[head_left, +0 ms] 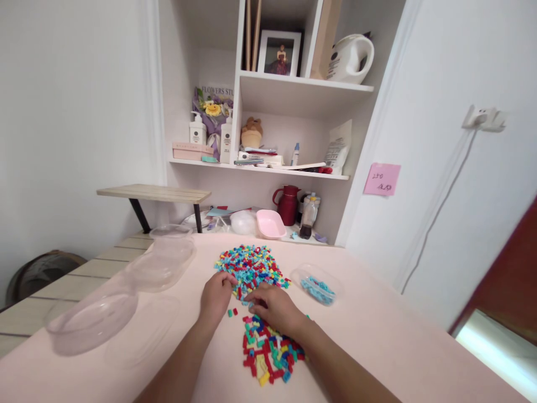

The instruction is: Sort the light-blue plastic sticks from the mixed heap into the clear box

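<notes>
Near pile of mixed bricks (274, 354): on the table (222, 361), closest to the camera. From left: clear tubs (92, 322) and a flat clear lid (142, 333); left hand (216, 295), fingers curled, at the edge of the far pile of bricks (250, 264); right hand (272, 305), fingers bent, between both piles and partly covering them; clear box (297, 276) holding light-blue bricks (318, 291). Whether either hand pinches a brick cannot be told

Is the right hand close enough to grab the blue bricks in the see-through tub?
Probably yes. The right hand is close beside the see-through tub, and nothing seems to stand between them. The tub looks open on top, so the blue bricks seem easy to reach.
</notes>
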Demonstrator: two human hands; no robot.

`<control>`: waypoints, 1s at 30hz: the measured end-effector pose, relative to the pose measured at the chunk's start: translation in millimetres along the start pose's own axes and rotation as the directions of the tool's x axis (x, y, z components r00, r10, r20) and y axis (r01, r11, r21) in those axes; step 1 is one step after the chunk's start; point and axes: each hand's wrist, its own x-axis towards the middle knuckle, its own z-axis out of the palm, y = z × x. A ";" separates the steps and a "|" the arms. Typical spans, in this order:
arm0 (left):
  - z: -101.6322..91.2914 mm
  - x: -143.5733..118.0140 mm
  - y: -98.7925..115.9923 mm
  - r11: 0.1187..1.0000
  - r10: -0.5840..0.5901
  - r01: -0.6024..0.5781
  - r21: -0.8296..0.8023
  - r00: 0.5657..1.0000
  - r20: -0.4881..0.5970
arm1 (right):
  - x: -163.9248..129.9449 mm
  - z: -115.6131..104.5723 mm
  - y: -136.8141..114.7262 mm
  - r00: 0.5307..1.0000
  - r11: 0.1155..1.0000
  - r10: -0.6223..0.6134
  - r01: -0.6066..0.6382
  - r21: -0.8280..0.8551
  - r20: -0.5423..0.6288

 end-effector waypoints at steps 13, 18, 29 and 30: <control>-0.4 0.3 0.0 1.000 -0.003 0.003 0.003 1.000 -0.002 | -0.2 0.7 -0.5 0.998 0.998 -0.050 0.052 0.043 -0.042; -0.5 0.0 -0.1 1.000 0.000 0.000 0.007 1.000 -0.005 | -0.4 2.8 -0.4 0.988 0.992 -0.124 0.127 0.028 -0.086; 0.7 0.3 -0.4 1.000 -0.003 0.003 0.016 1.000 -0.002 | 0.4 6.6 2.6 0.984 0.984 -0.179 0.179 -0.013 -0.012; 0.6 0.1 -0.3 1.000 0.000 0.001 0.016 1.000 -0.001 | 0.2 6.2 2.3 0.983 0.982 -0.185 0.185 -0.033 -0.006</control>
